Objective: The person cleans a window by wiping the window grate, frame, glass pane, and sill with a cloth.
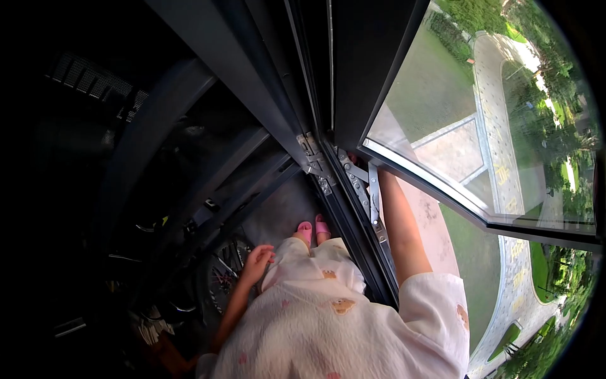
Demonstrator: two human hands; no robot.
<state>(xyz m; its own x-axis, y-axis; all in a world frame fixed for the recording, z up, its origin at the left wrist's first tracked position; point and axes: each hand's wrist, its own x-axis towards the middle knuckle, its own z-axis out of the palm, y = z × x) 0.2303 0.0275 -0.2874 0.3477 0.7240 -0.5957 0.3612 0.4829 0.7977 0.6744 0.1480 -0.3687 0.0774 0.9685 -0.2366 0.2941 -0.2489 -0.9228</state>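
My right arm reaches out past the frame of an open window. My right hand is mostly hidden behind the window's lower corner and a metal hinge arm; only a small bit of skin shows there, so its grip cannot be made out. The jointed metal stay runs along the dark window sill frame, close to that hand. My left hand hangs beside my pale, bear-printed clothes, its fingers loosely bent and apart, holding nothing.
A metal latch piece sits on the inner frame. Dark rails stand to the left. A bicycle wheel is below my left hand. Pink slippers are on my feet. Outside, far below, lie a paved path and trees.
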